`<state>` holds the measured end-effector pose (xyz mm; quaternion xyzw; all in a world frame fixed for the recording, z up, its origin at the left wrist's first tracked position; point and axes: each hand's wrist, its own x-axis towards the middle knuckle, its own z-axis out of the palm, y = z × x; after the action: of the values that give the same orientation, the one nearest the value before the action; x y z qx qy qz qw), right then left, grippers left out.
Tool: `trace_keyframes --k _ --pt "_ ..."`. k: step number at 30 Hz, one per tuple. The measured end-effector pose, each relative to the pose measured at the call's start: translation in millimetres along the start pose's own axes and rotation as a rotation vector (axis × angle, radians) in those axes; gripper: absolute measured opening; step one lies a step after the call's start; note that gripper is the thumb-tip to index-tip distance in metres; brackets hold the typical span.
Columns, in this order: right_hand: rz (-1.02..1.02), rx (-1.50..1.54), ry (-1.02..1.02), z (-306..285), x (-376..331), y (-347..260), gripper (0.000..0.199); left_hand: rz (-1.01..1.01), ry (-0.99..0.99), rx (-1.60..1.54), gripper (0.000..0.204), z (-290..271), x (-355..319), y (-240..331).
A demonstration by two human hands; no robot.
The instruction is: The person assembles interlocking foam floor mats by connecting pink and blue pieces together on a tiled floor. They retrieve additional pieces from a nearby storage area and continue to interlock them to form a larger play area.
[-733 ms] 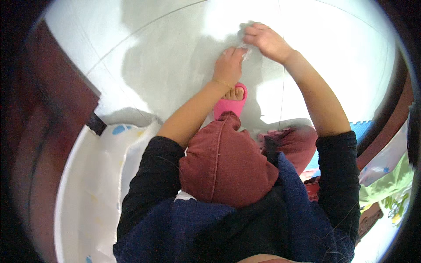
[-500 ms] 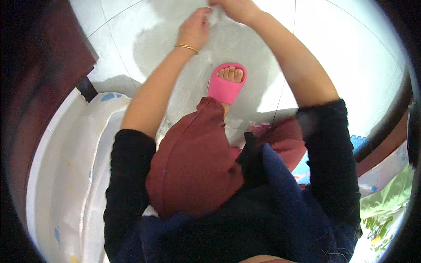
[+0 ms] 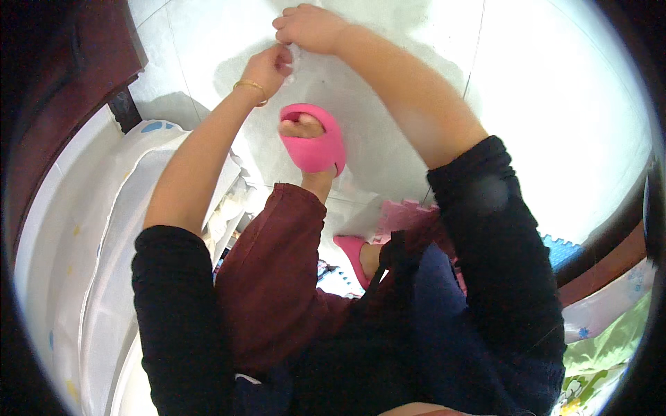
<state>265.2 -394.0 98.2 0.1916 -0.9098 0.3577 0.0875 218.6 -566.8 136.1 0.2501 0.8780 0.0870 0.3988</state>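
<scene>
My left hand (image 3: 268, 69), with a thin gold bangle (image 3: 251, 89) on its wrist, is held out in front of me with curled fingers. A small, thin, whitish scrap (image 3: 293, 54) shows at its fingertips; its kind is not clear. Just above and to the right, my right hand (image 3: 311, 29) is closed, its fingers bent down close to the same scrap. What lies inside the fingers is hidden. Below the hands, my foot wears a pink slipper (image 3: 316, 145). A second pink slipper (image 3: 352, 258) is farther back beneath me.
Pale tiles cover the floor (image 3: 402, 97). A dark wooden piece of furniture (image 3: 76, 90) stands at the left, beside white patterned fabric (image 3: 104, 229). Pink foam matting (image 3: 399, 216) and blue matting (image 3: 560, 251) lie behind. Green patterned fabric (image 3: 607, 340) is at the lower right.
Both hands have shifted left and a little nearer in the picture. My slippered foot has turned and moved left; the second slipper shows more fully.
</scene>
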Motion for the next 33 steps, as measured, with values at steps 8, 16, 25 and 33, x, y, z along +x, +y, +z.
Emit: trace_keyframes --k 8,16,25,33 --pt "0.010 -0.113 -0.320 -59.5 -70.4 17.1 0.007 0.118 0.076 0.064 0.012 98.0 6.6 108.9" --pt "0.103 -0.175 -0.136 -115.0 -126.7 18.2 0.010 0.270 0.032 -0.142 0.016 81.4 -4.0 160.6" --pt "0.316 -0.017 0.065 -139.6 -55.0 110.0 0.014 0.527 0.506 0.140 0.012 -31.4 105.6 134.7" --pt "0.419 -0.198 0.119 -158.0 -78.5 149.2 0.012 0.583 0.564 0.154 0.014 -12.9 151.0 180.6"
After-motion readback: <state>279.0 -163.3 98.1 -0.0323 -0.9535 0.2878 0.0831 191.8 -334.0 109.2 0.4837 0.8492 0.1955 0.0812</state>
